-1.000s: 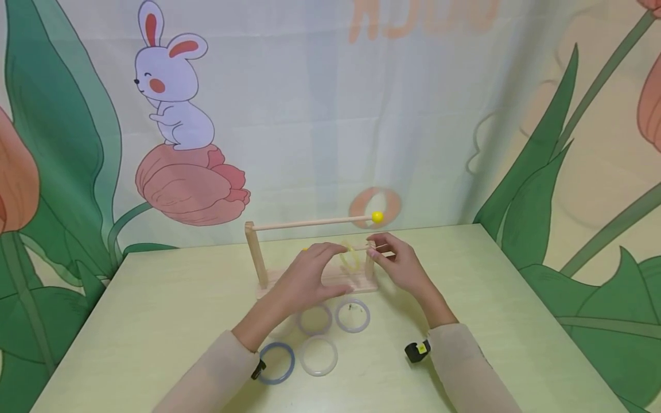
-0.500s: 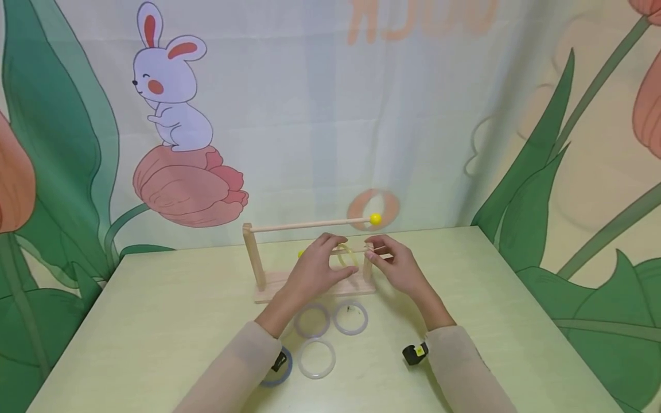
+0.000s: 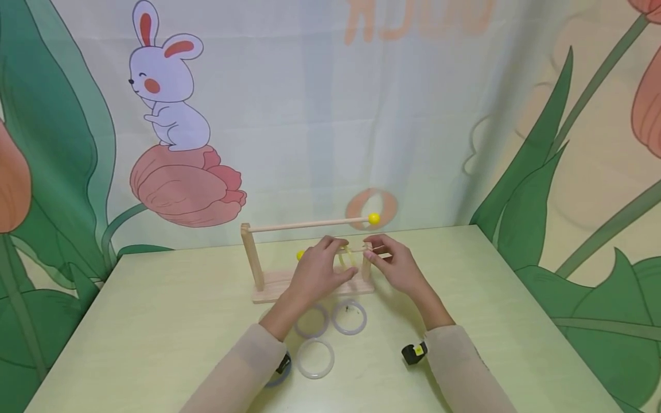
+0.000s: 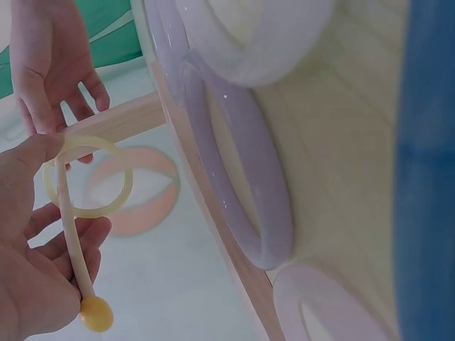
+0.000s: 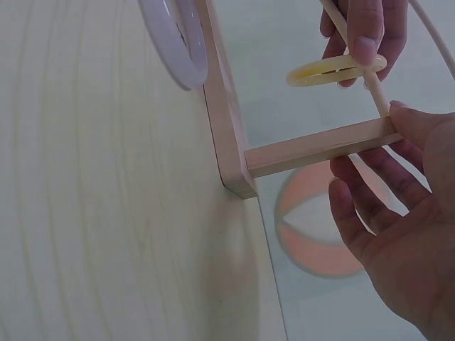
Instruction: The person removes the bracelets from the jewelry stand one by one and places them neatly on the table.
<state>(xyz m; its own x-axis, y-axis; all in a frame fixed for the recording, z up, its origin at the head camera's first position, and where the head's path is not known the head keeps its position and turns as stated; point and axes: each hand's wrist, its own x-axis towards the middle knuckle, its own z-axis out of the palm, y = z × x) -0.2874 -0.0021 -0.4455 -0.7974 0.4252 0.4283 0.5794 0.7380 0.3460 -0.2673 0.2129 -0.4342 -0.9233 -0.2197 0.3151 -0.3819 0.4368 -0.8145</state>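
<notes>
My left hand point(image 3: 317, 272) pinches a translucent yellow ring point(image 4: 129, 177) between thumb and fingers. The ring hangs around the lower rod point(image 4: 75, 245) of a wooden stand, near the short post point(image 5: 320, 148). A yellow ball point(image 4: 97, 314) caps that rod's free left end. At the post's top, my right hand point(image 3: 400, 267) grips the wood with thumb and fingers, where the rod joins it. Above runs a longer rod point(image 3: 310, 225) from the tall left post point(image 3: 253, 258), with another yellow ball point(image 3: 374, 218) on its right end.
In front of the stand's base point(image 3: 265, 296) lie a purple ring point(image 3: 311, 336), a lilac ring point(image 3: 349, 334) and a white ring point(image 3: 315, 377). A blue ring point(image 3: 280, 381) is partly hidden beneath my left cuff. A printed curtain point(image 3: 289, 115) hangs behind the table point(image 3: 181, 321).
My left hand has moved right and its fingers have come together on the yellow ring. My right hand stays at the short post.
</notes>
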